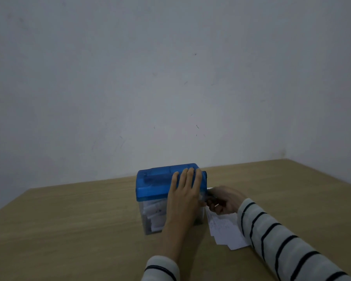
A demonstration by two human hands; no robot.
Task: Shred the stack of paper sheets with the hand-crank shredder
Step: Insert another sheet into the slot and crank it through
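A hand-crank shredder with a blue top [154, 183] and a clear bin [153, 218] stands on the wooden table. White paper strips fill the bin. My left hand [185, 191] lies flat on the right part of the blue top, fingers straight, pressing it down. My right hand [223, 201] grips the dark crank handle [211, 196] at the shredder's right side. A stack of white paper sheets [225, 230] lies on the table just right of the shredder, partly under my right forearm.
The wooden table [79, 230] stretches wide to the left and front. A bare grey wall [170, 78] rises right behind the shredder, and the table's far right corner meets it.
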